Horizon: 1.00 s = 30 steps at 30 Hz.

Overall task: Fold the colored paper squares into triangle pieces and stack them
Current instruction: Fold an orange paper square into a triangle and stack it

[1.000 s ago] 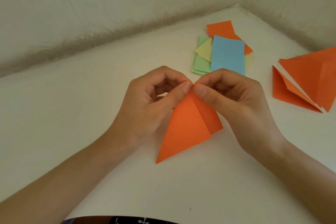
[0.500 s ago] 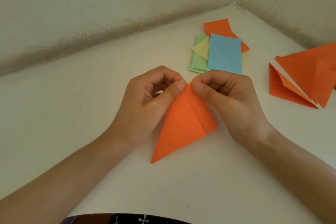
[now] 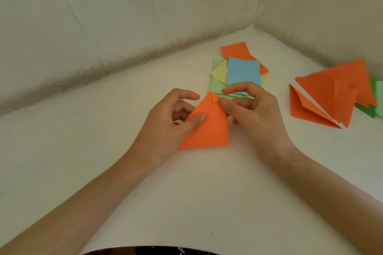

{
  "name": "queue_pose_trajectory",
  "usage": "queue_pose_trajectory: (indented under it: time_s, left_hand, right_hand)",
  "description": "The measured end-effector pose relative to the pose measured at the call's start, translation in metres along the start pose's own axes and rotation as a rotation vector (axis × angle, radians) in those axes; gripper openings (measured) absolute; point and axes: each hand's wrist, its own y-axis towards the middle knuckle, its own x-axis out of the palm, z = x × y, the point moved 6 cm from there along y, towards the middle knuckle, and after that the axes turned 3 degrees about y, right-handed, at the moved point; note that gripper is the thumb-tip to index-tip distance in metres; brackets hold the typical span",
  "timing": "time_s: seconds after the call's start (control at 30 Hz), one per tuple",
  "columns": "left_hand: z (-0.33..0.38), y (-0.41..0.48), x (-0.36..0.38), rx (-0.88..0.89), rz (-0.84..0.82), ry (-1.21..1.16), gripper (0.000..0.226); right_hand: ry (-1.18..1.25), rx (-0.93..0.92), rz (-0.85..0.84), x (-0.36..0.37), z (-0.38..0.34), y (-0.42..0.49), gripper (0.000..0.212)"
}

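Note:
An orange folded triangle piece [image 3: 209, 128] is held between both hands just above the white table, its tip pointing away from me. My left hand [image 3: 165, 124] holds its left side, thumb pressed on top and fingers underneath. My right hand [image 3: 255, 114] pinches the right edge near the tip with its thumb, index finger curled above. Behind the hands lies a loose pile of unfolded paper squares [image 3: 243, 71]: blue on top, with orange, yellow and green below. At the right sits a stack of folded orange triangles [image 3: 335, 93] over green ones.
The white table [image 3: 207, 192] runs into a corner formed by two pale walls [image 3: 145, 16] at the back and right. A dark patterned bit of my clothing [image 3: 153, 251] shows at the bottom edge.
The triangle has turned so its base lies nearly level. My left thumb slid down from the tip onto the piece's left face, and my fingers have loosened. The view has shifted slightly.

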Motion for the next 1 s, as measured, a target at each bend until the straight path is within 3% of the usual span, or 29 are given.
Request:
queue_pose_trajectory:
  time_s: [0.07, 0.13, 0.23, 0.3, 0.37, 0.43, 0.5, 0.6, 0.83, 1.0]
  left_hand:
    - [0.001, 0.003, -0.007, 0.071, -0.002, 0.175, 0.023]
    - [0.005, 0.006, -0.010, 0.182, -0.069, 0.416, 0.005]
    - [0.009, 0.007, -0.007, 0.338, -0.195, 0.652, 0.019]
    - [0.011, 0.007, -0.007, 0.472, -0.196, 0.833, 0.019]
    - [0.017, 0.004, -0.010, 0.580, -0.084, 0.990, 0.020]
    - [0.029, -0.004, -0.008, 0.598, -0.009, 0.979, 0.029]
    - [0.035, -0.012, 0.001, 0.563, -0.020, 0.946, 0.044]
    - [0.029, -0.015, 0.009, 0.515, -0.038, 1.028, 0.040]
    - [0.015, -0.013, -0.005, 0.403, -0.044, 0.970, 0.039]
    - [0.010, -0.005, -0.015, 0.360, 0.028, 0.892, 0.042]
  right_hand:
    - [-0.090, -0.038, -0.120, 0.004, -0.002, -0.001, 0.019]
    - [-0.271, -0.125, -0.263, 0.010, -0.007, -0.003, 0.027]
    - [-0.376, -0.120, -0.422, 0.012, -0.009, -0.005, 0.049]
    - [-0.432, -0.122, -0.459, 0.011, -0.007, -0.005, 0.047]
    - [-0.524, -0.199, -0.406, 0.010, -0.007, -0.004, 0.028]
    - [-0.714, -0.396, -0.294, 0.011, -0.013, -0.006, 0.015]
    - [-0.898, -0.626, -0.214, 0.015, -0.015, -0.010, 0.021]
    - [-1.007, -0.775, -0.165, 0.019, -0.012, -0.013, 0.025]
    - [-0.922, -0.616, -0.363, 0.019, 0.000, -0.006, 0.029]
    - [-0.874, -0.559, -0.242, 0.010, -0.007, -0.004, 0.029]
